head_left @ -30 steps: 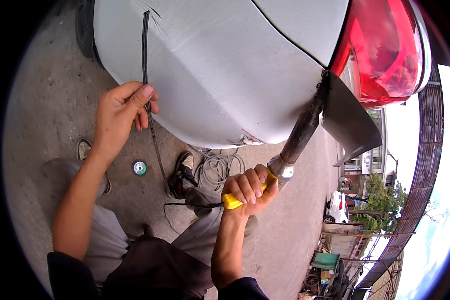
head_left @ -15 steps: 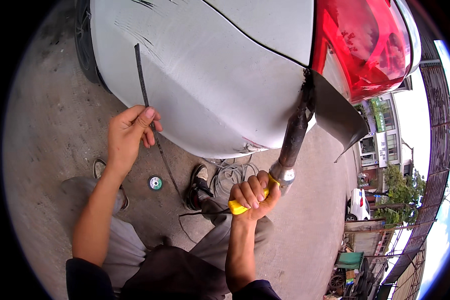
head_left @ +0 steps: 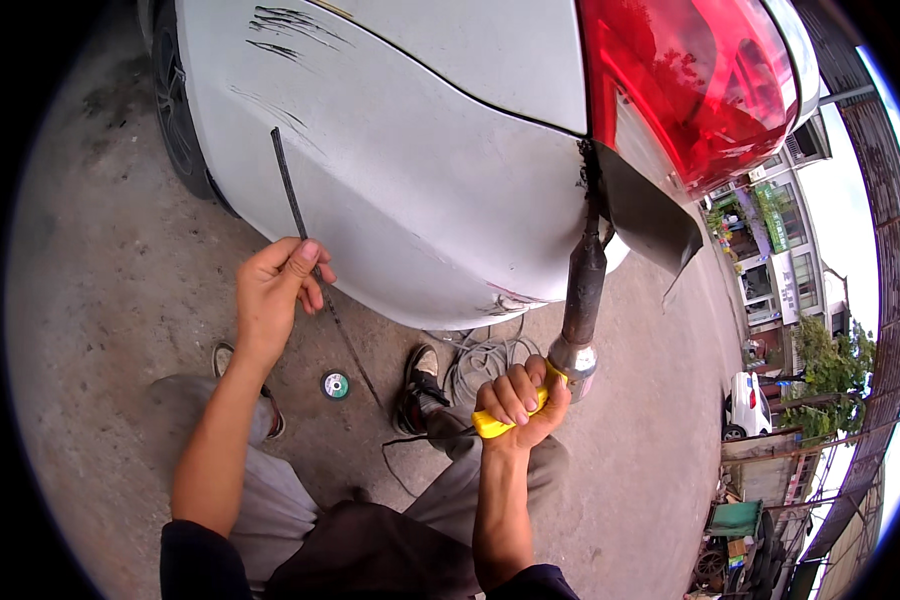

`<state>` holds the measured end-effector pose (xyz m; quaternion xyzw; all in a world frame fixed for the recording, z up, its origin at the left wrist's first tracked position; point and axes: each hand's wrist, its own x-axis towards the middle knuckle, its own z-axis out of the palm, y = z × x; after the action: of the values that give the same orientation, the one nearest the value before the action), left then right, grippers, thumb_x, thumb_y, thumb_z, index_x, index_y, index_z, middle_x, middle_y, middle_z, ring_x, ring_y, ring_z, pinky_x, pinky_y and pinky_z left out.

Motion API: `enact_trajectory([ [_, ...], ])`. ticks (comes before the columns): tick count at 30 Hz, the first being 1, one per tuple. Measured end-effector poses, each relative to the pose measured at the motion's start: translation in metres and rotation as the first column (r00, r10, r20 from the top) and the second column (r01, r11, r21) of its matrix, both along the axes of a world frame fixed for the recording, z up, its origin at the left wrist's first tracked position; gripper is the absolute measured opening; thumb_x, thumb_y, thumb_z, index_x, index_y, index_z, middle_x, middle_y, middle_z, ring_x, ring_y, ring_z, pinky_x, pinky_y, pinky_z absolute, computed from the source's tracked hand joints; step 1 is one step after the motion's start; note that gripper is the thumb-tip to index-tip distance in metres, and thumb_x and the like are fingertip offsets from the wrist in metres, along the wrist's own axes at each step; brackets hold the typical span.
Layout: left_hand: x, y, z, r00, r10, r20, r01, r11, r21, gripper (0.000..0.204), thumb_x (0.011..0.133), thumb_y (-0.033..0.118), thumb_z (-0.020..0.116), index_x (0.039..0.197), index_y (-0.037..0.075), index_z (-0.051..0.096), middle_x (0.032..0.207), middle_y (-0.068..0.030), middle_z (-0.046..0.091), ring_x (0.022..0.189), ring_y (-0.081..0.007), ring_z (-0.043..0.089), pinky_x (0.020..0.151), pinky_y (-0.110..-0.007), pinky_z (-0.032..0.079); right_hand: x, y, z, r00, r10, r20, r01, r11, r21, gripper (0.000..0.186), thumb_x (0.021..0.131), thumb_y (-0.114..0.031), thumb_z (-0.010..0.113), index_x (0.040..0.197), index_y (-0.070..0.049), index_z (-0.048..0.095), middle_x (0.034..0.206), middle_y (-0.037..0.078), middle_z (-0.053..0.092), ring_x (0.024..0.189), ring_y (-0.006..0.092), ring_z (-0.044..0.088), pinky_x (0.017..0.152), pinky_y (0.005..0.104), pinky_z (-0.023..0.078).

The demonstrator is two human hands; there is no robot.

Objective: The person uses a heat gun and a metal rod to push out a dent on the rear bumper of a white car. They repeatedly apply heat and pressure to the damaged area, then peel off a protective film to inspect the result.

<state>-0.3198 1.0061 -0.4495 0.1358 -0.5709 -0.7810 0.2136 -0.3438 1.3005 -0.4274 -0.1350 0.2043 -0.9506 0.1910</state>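
My left hand (head_left: 270, 305) pinches a thin black rod (head_left: 288, 180) between thumb and fingers. The rod's upper end stands out in front of the silver-white car bumper (head_left: 410, 190), and its lower end slants down toward my feet. My right hand (head_left: 515, 405) is wrapped round the yellow handle of a hot-air gun (head_left: 583, 290). Its dark metal barrel points up, with the narrow nozzle at a blackened spot (head_left: 587, 160) on the bumper's upper corner, below the red tail light (head_left: 690, 80). A dark, bent sheet (head_left: 645, 215) sticks out beside the nozzle.
A coiled grey cable (head_left: 480, 365) lies on the ground under the bumper. A small round disc (head_left: 335, 384) rests between my shoes. Black scratches (head_left: 290, 25) mark the car's side near the wheel (head_left: 175, 100). A parked white car (head_left: 746, 405) stands farther off.
The view has shifted, so the car sits farther left and my hands farther right in it. The hot-air gun appears more upright. Both hands keep their hold.
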Motion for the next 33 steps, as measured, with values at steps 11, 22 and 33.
enact_trajectory([
  [11, 0.058, -0.042, -0.009, 0.970, 0.240, -0.047, -0.241, 0.970, -0.024, 0.036, 0.099, 0.034, 0.059, 0.095, -0.001, 0.065, 0.080, -0.0091, 0.066, 0.055, -0.0090, 0.056, 0.049, -0.022, 0.044, 0.062, -0.007, -0.047, 0.949, 0.026, 0.315, -0.180, 0.863, 0.472, 0.022, 0.092, -0.027, 0.057, 0.083, -0.009, 0.050, 0.062, 0.003, 0.047, 0.049, 0.0165, 0.045, 0.048, 0.0308, 0.038],
  [22, 0.135, -0.143, 0.032, 0.711, 0.692, -0.122, -0.703, 0.702, -0.112, 0.033, 0.099, 0.031, 0.060, 0.094, -0.001, 0.067, 0.076, -0.0073, 0.066, 0.051, -0.0080, 0.052, 0.048, -0.022, 0.041, 0.073, -0.117, -0.186, 0.479, 0.207, 0.853, -0.609, 0.778, 0.153, 0.018, 0.088, -0.022, 0.064, 0.082, -0.008, 0.054, 0.066, 0.003, 0.055, 0.054, 0.0163, 0.054, 0.051, 0.0307, 0.048],
  [33, 0.167, -0.181, -0.012, 0.687, 0.707, 0.171, -0.673, 0.707, -0.219, 0.035, 0.101, 0.034, 0.056, 0.092, 0.001, 0.067, 0.071, -0.0044, 0.061, 0.056, -0.0074, 0.051, 0.049, -0.021, 0.038, -0.038, -0.234, -0.401, 0.429, -0.076, 0.900, -0.381, 0.888, 0.257, 0.021, 0.090, -0.023, 0.060, 0.078, -0.009, 0.052, 0.061, 0.005, 0.053, 0.052, 0.0194, 0.054, 0.051, 0.0312, 0.050],
])
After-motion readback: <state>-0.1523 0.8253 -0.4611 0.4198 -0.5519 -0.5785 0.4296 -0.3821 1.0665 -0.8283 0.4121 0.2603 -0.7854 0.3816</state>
